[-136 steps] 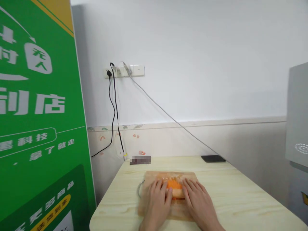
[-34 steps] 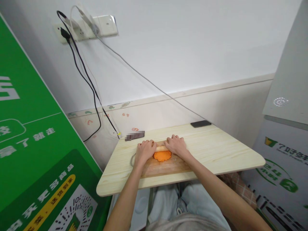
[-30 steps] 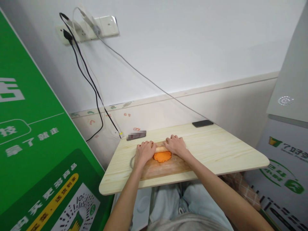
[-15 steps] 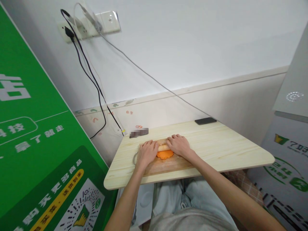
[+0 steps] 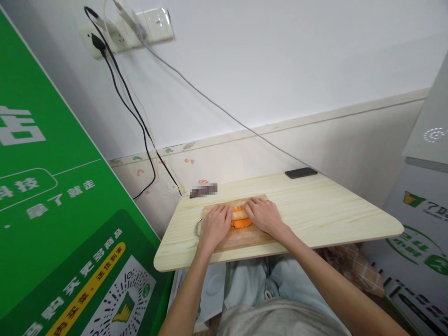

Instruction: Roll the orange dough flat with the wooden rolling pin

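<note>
Bright orange flattened dough [image 5: 241, 225], pale tan cylindrical roller [image 5: 240, 215], light-brown rectangular wooden board [image 5: 241, 239], pale yellow wood-grained table [image 5: 325, 210]

Flattened orange dough [image 5: 241, 224] is crossed left to right by a pale rolling pin [image 5: 240, 215] on a wooden board [image 5: 241, 240].

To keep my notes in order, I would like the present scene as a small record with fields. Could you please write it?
Left hand: over the roller's left end
Right hand: over its right end
Roller: pale, lying across the orange mass
Orange mass: soft-looking, showing on the near and far sides of the roller
Board: wooden, under the mass; metal ring at its left edge
Table: pale wood grain
Far edge, right: dark flat device
Far edge, left: pixelated item, unclear
</note>
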Tool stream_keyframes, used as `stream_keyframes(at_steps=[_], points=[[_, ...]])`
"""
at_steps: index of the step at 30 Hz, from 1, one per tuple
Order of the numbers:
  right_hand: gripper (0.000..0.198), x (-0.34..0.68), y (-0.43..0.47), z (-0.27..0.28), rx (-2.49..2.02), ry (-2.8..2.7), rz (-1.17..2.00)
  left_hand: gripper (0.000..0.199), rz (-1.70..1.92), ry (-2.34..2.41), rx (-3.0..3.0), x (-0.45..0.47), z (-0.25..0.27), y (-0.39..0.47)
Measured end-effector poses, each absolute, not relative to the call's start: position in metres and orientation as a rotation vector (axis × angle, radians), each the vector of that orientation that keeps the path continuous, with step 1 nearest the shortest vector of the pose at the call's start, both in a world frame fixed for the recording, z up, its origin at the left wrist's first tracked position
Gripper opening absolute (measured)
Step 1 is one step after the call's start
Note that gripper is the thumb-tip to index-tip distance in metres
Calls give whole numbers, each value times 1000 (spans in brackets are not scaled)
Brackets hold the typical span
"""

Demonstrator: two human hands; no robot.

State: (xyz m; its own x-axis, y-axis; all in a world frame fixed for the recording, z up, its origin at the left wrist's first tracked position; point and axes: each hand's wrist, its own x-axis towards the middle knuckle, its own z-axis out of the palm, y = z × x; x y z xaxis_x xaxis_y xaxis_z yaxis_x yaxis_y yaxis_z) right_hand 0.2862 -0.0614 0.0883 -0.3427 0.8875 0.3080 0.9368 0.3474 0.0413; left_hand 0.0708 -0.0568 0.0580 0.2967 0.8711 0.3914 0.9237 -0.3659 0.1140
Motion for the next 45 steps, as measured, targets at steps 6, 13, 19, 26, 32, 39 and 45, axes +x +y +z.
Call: stream_keyframes(at_steps=[6,13,19,26,32,39,45], points=[[39,286,-73,80,-1568,-2272,-315,47,-673,-1716,-2404,73,55,-71],[35,288,-85,70,-1458,-2208,-368,47,-772,-1683,-2342,75,48,-90],[41,286,-94,65,-1465,-2150,-389,50,-807,-1718,-2335,78,49,-99],[51,286,-102,58,-1506,-2128,-332,50,-893,-1761,-2342,79,46,-105],[56,287,-109,47,-1495,-2088,-323,53,-863,-1748,-2328,79,44,-110],[54,287,-102,59,-1517,-2156,-284,53,-748,-1756,-2373,76,48,-96],[49,288,-79,75,-1543,-2229,-287,54,-550,-1728,-2418,72,59,-69]])
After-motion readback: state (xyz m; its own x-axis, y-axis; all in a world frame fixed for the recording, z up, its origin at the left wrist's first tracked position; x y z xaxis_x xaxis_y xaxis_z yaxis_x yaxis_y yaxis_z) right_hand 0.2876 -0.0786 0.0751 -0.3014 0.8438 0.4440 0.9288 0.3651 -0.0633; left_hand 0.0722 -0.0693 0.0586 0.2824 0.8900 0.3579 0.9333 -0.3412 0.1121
